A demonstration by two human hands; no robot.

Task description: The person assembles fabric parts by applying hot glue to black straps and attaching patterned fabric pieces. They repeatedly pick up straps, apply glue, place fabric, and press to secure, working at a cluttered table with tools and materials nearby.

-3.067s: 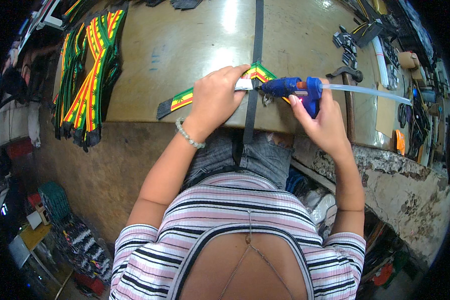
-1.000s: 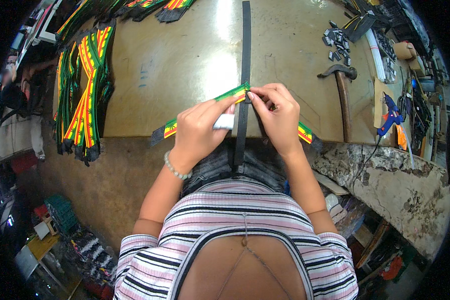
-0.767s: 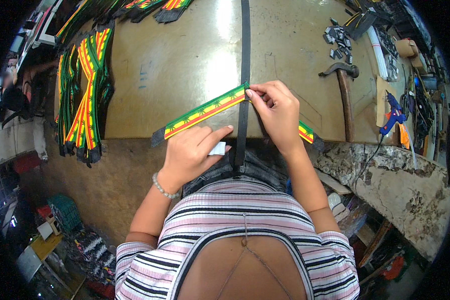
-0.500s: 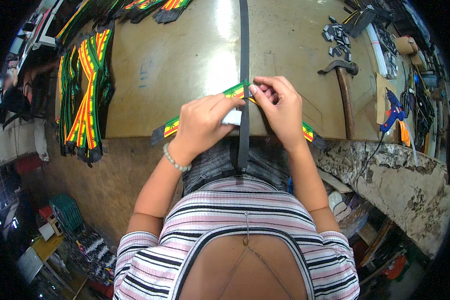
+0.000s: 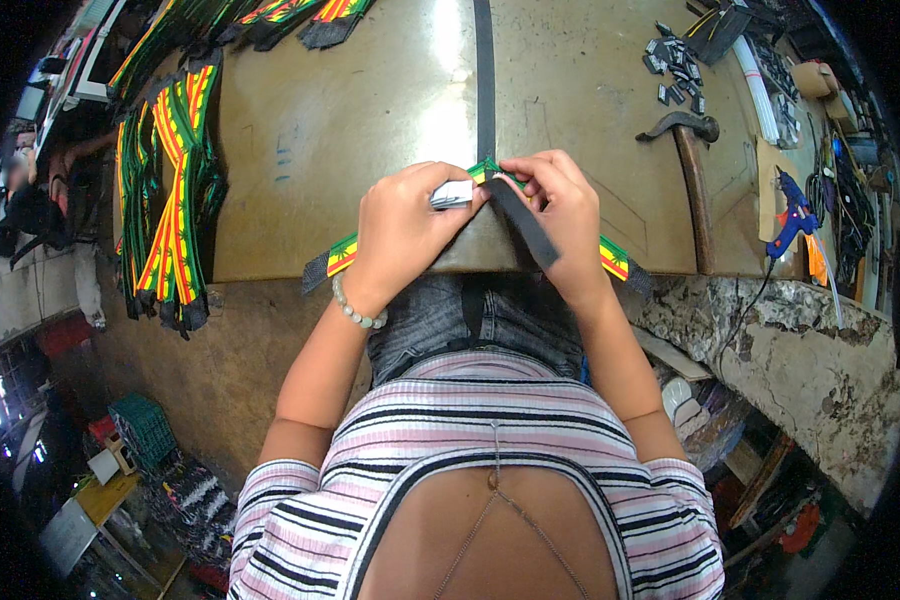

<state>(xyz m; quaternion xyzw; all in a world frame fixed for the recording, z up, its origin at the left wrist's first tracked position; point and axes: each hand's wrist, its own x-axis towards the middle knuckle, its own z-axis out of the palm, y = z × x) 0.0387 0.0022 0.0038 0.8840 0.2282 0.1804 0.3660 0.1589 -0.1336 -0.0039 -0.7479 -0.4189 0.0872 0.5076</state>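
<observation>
Black strap (image 5: 486,110) | far length: straight away | near end: slanting back rightward

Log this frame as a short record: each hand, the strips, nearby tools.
Left hand: holds small flat white piece
Right hand: at bend of green-yellow-red patterned fabric strip, grip partly hidden
Strap: long flat black strap meets the bend, near end slanting rightward
Tools, right: brown-handled hammer; blue glue gun
Left: piled patterned strips
</observation>
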